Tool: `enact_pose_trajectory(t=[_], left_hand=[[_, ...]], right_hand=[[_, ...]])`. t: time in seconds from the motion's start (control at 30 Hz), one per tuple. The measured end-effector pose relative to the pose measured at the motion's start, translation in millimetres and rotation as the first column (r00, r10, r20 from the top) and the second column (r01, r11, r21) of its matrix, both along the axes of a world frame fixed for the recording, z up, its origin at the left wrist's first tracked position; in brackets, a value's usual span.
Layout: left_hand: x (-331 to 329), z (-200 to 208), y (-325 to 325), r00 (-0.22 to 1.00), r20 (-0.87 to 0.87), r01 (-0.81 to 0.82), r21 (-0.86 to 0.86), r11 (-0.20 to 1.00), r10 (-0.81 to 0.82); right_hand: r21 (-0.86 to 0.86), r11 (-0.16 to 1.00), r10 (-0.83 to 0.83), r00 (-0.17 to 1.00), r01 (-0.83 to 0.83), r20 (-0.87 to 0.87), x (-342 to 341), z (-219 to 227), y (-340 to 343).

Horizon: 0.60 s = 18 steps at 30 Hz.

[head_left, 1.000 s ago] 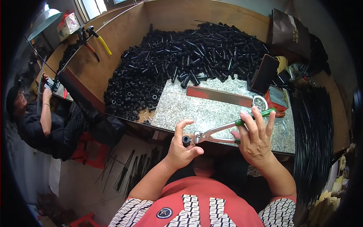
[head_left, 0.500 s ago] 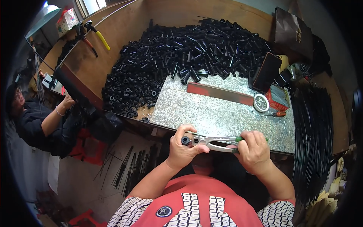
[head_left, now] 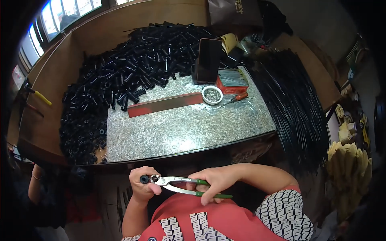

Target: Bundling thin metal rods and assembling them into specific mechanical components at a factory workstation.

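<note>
My left hand is closed around a small black tube-shaped part, its round end facing up. At that hand's thumb, the jaws of the pincers meet a small shiny bit beside the part; whether they grip it is too small to tell. My right hand is wrapped round the green handles of these pincers, which stand somewhat apart. Both hands are in front of the bench's near edge, close to my body.
A speckled worktop bears a flat metal bar, a white bowl of small metal pieces, a screwdriver, a red box and a propped phone. Black parts heap behind; long black rods lie right.
My view has swung to the right, and both hands now appear lower and further left in it. My right hand has shifted along the pincers, leaving more of the green handles showing.
</note>
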State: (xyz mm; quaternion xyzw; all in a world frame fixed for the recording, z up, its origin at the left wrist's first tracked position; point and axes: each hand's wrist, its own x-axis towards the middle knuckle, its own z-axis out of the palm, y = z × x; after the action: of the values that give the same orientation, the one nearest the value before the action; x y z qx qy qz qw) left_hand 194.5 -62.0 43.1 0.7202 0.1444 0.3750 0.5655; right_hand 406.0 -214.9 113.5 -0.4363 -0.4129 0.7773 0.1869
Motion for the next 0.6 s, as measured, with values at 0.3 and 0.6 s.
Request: enact_pose_trajectory(t=[0.3, 0.6], left_hand=[[0, 5, 5, 0.988, -0.045, -0.151, -0.054, 0.987, 0.149], [11, 10, 3, 0.996, -0.071, 0.059, 0.117, 0.991, -0.051]], right_hand=[[0.847, 0.484, -0.602, 0.618, -0.221, 0.505, -5, -19, -10], [0.385, 0.921, -0.169, 0.834, -0.056, 0.525, 3, -5, -13]])
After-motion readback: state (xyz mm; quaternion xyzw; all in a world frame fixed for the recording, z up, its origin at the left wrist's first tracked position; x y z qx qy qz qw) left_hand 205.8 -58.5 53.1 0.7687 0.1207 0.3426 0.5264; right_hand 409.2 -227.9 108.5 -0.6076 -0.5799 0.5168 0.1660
